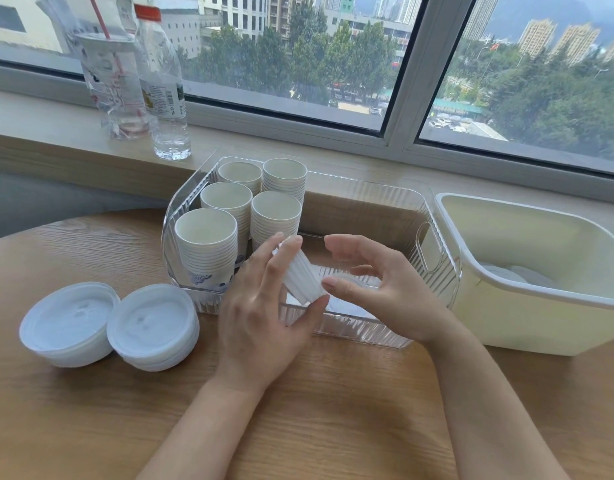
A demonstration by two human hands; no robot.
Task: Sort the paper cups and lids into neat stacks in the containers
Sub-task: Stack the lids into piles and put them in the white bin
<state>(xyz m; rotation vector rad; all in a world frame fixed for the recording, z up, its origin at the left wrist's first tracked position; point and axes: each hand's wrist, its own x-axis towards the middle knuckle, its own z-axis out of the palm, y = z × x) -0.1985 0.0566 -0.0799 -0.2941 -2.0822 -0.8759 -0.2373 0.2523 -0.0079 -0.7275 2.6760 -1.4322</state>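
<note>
A clear ribbed container (433,237) stands at the table's middle. Several tall stacks of white paper cups (206,240) fill its left half. My left hand (264,313) holds a tilted stack of white lids (300,275) on edge over the container's front part. My right hand (374,285) hovers just right of that stack with fingers curled and apart, a fingertip touching its lower end. Two more piles of white lids (153,323) rest on the table to the left, the other lid pile (68,323) beside it.
A cream plastic bin (541,303) with some white lids at its bottom stands right of the clear container. On the windowsill behind are a water bottle (165,84) and a clear cup with a straw (113,84). The round wooden table (350,410) curves away at the left.
</note>
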